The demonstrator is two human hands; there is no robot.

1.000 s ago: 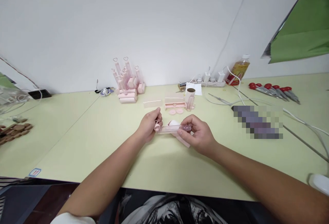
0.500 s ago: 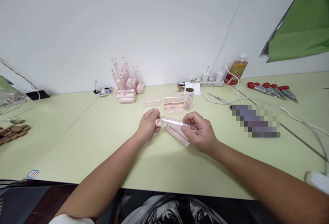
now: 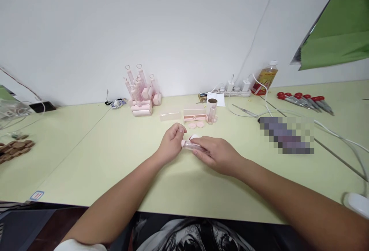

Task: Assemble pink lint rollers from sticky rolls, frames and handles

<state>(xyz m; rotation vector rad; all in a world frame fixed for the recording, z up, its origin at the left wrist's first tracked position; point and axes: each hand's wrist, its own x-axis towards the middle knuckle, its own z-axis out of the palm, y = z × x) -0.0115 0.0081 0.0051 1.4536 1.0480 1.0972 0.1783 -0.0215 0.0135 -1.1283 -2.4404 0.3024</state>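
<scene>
- Head view, hands: the left hand [image 3: 172, 142] has its fingers curled closed at a pink cap [image 3: 183, 143]; the grip itself is partly hidden by the fingers. The right hand [image 3: 218, 152] grips a clear tube [image 3: 190, 146] between thumb and fingers.
- Head view, position of work: the tube lies between the hands over the near-middle part of the table [image 3: 115, 174], its left end meeting the cap and its right end covered by the right hand. Whether the cap is fully seated cannot be told.
- Head view, risk at the joint: if cap and tube are pressed together out of line, the cap could sit crooked or slip off. The likely cause would be uneven pressure from the two hands.
- Head view, risk of grip: the tube looks smooth, so a loose hold could let it turn or drop; being round, it might then roll.
- Head view, risk beneath: a pale piece [image 3: 195, 136] lies just beyond the tube, partly hidden by the right hand. A low sweep of that hand could nudge it.
- Head view, far side: two pink discs [image 3: 196, 125] lie flat near a pink tray [image 3: 187, 119], with an upright clear tube [image 3: 211, 115] to its right. An overreaching knuckle could scatter the discs or topple that tube.
</scene>
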